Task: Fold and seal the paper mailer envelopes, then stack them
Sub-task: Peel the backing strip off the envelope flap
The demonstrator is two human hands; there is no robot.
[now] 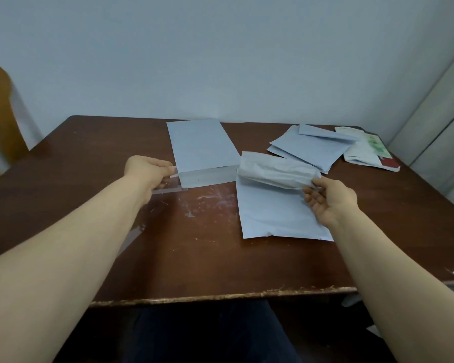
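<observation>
Mailer envelope (278, 213) lies at table (194, 258) centre-right, long axis 12-to-6. Right hand (328, 203) pinches its curled flap (275, 171) at 3 o'clock; left hand (147, 171) pinches the stack (202, 150) corner.

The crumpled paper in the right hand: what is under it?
A flat mailer envelope lies on the table beneath the crumpled paper. The paper covers the envelope's far edge, hiding its flap.

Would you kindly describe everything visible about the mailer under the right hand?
The mailer is pale blue-grey paper, lying flat on the brown table near its front right. Its far end, the flap, is lifted and curled over, creased and whitish. The right hand pinches the flap's right corner. The body looks smooth and unfolded.
</observation>
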